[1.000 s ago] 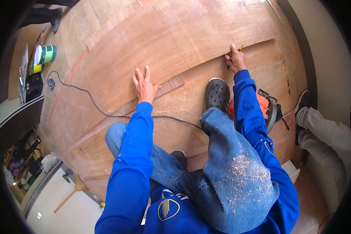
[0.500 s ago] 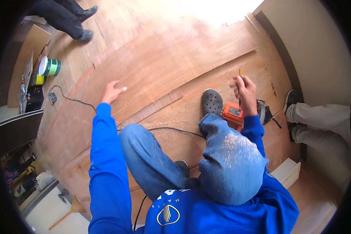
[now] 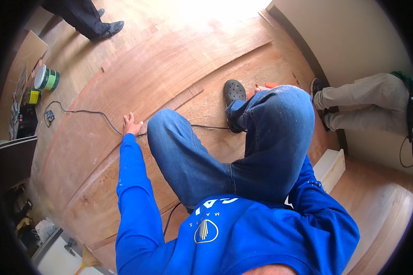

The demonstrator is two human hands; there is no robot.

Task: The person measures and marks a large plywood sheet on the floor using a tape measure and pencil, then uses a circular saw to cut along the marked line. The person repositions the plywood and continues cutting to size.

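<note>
With fingers spread, my left hand (image 3: 132,124) rests low at the edge of a long curved-looking plywood sheet (image 3: 170,68), beside the black power cord (image 3: 110,120). Only some fingertips of my right hand (image 3: 259,87) show past my raised right knee. They are at an orange power tool (image 3: 271,85), mostly hidden behind the knee, so I cannot tell whether they grip it. A short wood strip (image 3: 186,99) lies along the sheet's near edge, left of my grey clog (image 3: 235,90).
At the left stand a green-and-white bucket (image 3: 47,79) and a yellow-labelled can (image 3: 33,97). A person in dark trousers (image 3: 80,18) is at the far left; another in beige trousers (image 3: 362,98) is at the right wall. A white board (image 3: 330,168) lies nearer right.
My left hand has come down and nearer to the sheet's edge. My right hand, earlier raised with a yellow pencil, is now mostly behind my knee, which also covers most of the orange tool.
</note>
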